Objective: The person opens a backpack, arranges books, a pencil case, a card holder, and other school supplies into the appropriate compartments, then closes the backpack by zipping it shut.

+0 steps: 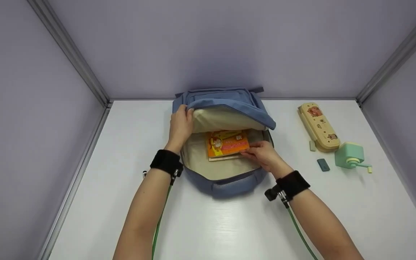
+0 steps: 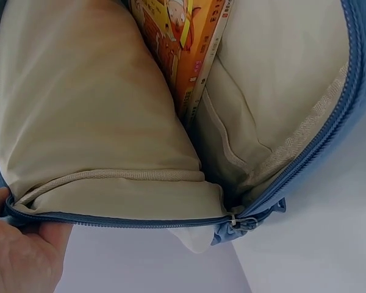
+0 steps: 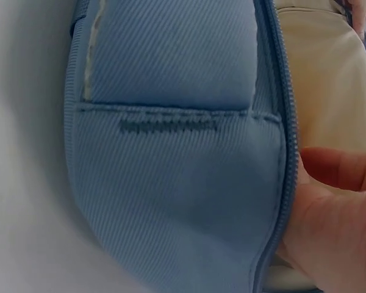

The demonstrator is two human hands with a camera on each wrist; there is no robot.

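Nearest: black wristbands (image 1: 166, 162) on both forearms, a green cable (image 1: 298, 227) trailing from each; forearms were cut off at the bottom of the head view.

The blue bag (image 1: 226, 189) lay on the white table (image 1: 222, 224), unzipped, its cream lining showing. Right hand (image 1: 265, 155) was inside the mouth, over the right rim, pinching the books (image 1: 228, 143) at their near right corner. Books lay inside the bag, orange cover up, a pale layer beneath; the left wrist view showed at least two spines, standing at a slant between flap and lining. Left hand (image 1: 181, 124) pinched the edge of the flap (image 1: 229, 119) at its left end and held it raised. The zip pull (image 2: 247, 224) sat at the corner where flap and body met.

Table surface lay on both sides of the bag and in front of it. On the right stood a green sharpener (image 1: 350, 153) with a crank; nearby, a dark block (image 1: 323, 165) and a light block (image 1: 312, 146), the latter just beside the yellow pencil case (image 1: 319, 126). Far edge of the table met the back wall (image 1: 229, 43); the bag reached nearly to it.

Far end of the books was hidden under the flap. Right wrist view: bag side blocked the right fingertips; books not visible there.
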